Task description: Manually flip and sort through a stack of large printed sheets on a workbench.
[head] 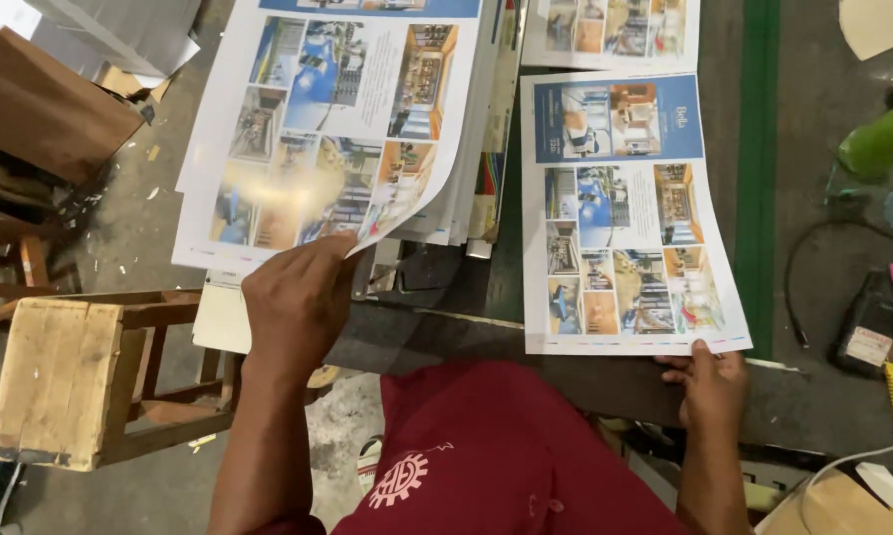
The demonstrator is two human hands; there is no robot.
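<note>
left hand: the left hand (298, 302) is closed around the lower corner of the top sheet (332, 119), fingers curled under the paper edge and the back of the hand facing the camera; the corner is lifted and curls upward.
top sheet: a glossy printed sheet of colour photos, lying on the stack (466, 198), up and left of the flat sheet (625, 213); its lower right corner is raised off the pile, the rest lies flat.
stack: a pile of like printed sheets just left of the flat sheet, its edges fanned out on the side facing it.
right hand: the right hand (709, 381) rests at the near edge of the flat sheet, by its lower right corner, fingers bent and fingertips on the paper margin; whether it pinches the paper or only presses on it I cannot tell.
flat sheet: one printed sheet with a blue header block and rows of small photos, lying flat on the table (813, 178), apart from the stack.
stool: a wooden stool (80, 381) stands on the floor, well left of the flat sheet and below the stack.
green cup: a green cup (882, 139) lies far right of the flat sheet.
black device: a black device (867, 322) with a cable sits right of the flat sheet, near the right hand.
</note>
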